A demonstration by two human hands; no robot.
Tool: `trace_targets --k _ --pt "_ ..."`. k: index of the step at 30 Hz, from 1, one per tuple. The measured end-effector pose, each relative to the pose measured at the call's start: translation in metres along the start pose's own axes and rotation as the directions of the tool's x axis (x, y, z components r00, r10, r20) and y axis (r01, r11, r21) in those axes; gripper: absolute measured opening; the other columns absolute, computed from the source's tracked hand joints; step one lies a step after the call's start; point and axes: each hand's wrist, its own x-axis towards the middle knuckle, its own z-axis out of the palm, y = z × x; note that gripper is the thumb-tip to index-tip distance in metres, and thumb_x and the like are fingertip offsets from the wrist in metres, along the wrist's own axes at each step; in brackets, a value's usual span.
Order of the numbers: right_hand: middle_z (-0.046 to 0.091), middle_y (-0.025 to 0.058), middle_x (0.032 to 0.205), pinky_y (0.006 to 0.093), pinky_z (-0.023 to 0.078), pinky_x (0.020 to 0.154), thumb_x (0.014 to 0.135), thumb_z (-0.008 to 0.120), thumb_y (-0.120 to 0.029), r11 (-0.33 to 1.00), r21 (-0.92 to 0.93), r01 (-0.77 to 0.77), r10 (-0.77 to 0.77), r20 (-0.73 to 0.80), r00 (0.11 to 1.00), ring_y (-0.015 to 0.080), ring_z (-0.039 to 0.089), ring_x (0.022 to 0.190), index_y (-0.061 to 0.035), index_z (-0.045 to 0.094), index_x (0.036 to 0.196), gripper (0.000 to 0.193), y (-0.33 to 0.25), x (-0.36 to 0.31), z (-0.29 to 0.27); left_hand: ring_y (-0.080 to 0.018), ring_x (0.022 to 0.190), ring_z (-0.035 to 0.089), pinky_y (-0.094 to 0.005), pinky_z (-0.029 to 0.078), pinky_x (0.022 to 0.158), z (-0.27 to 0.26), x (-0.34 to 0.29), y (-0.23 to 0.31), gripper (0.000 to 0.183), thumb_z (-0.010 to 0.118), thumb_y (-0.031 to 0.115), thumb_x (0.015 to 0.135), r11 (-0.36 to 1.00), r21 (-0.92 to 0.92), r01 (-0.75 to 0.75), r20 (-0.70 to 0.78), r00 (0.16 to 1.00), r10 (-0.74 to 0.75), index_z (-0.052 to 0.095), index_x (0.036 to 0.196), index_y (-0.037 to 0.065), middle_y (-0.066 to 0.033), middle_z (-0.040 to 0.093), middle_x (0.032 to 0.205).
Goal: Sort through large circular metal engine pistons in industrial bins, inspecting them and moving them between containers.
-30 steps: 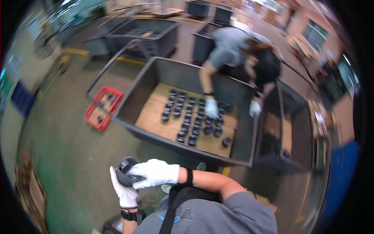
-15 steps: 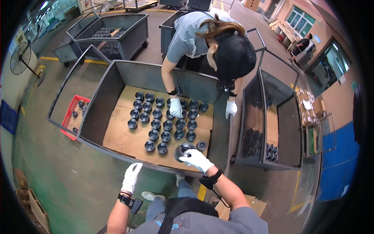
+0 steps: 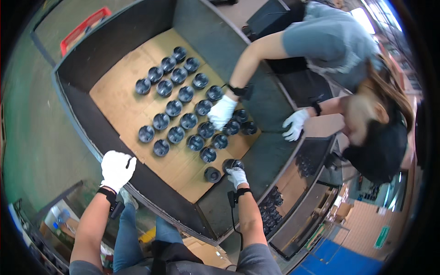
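Inside the metal bin (image 3: 197,36), near its right wall, the right hand (image 3: 237,177) gripped a black piston (image 3: 234,163); the left hand (image 3: 118,168) met the near rim, its grip unclear. Placement seemed underway, calling for gentle release.

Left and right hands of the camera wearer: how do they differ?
Load: the right hand grips a dark round part; the left hand shows no part in it.
Place: the right hand is inside the gray bin, over its floor area; the left hand is at the bin's near edge.
Shared: both wear white gloves and black wrist straps.
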Motion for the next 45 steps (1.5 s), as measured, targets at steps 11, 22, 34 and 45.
trace_targets --k 11,22,34,45 --pt "0.066 0.0021 0.084 0.0266 0.052 0.055 0.085 0.077 -0.013 0.999 0.045 0.004 -0.002 -0.041 0.999 0.0142 0.064 0.063 -0.0111 0.062 0.092 0.017 0.012 0.022 0.024 -0.0303 0.066 0.061 -0.0426 0.048 0.077 0.001 0.005 0.001 0.022 0.062 0.023 0.084 0.998 0.017 0.061 0.111 0.992 -0.063 0.066 0.065 0.011 -0.0091 0.063 0.064" --pt "0.067 0.0017 0.089 0.0298 0.056 0.068 0.08 0.082 -0.007 0.984 -0.035 -0.173 0.172 0.419 0.892 0.0142 0.064 0.071 -0.0037 0.066 0.103 0.028 -0.001 -0.004 0.209 -0.0295 0.063 0.06 -0.0419 0.048 0.073 -0.007 0.011 -0.003 0.023 0.062 0.021 0.083 0.997 -0.001 0.072 0.148 0.986 -0.071 0.063 0.063 0.012 -0.0083 0.06 0.061" --pt "0.059 0.0233 0.13 0.0441 0.044 0.105 0.076 0.074 -0.009 0.769 -0.354 0.532 -0.521 0.134 0.843 0.0396 0.055 0.124 -0.0024 0.058 0.13 0.057 0.03 0.013 0.255 -0.0244 0.073 0.066 -0.0441 0.052 0.084 0.006 0.008 -0.003 0.003 0.073 0.015 0.076 0.997 -0.061 0.036 0.097 0.995 -0.03 0.071 0.075 0.012 -0.0044 0.068 0.075" --pt "0.054 0.0242 0.136 0.0456 0.045 0.107 0.06 0.092 -0.038 0.809 -0.587 -0.03 -0.274 -0.422 0.864 0.0404 0.053 0.125 -0.0057 0.045 0.144 0.101 0.099 0.039 0.096 -0.0243 0.073 0.064 -0.0447 0.051 0.084 0.003 0.006 -0.003 0.007 0.074 0.01 0.074 0.997 -0.072 0.035 0.048 0.998 -0.031 0.07 0.08 0.011 -0.0029 0.065 0.073"
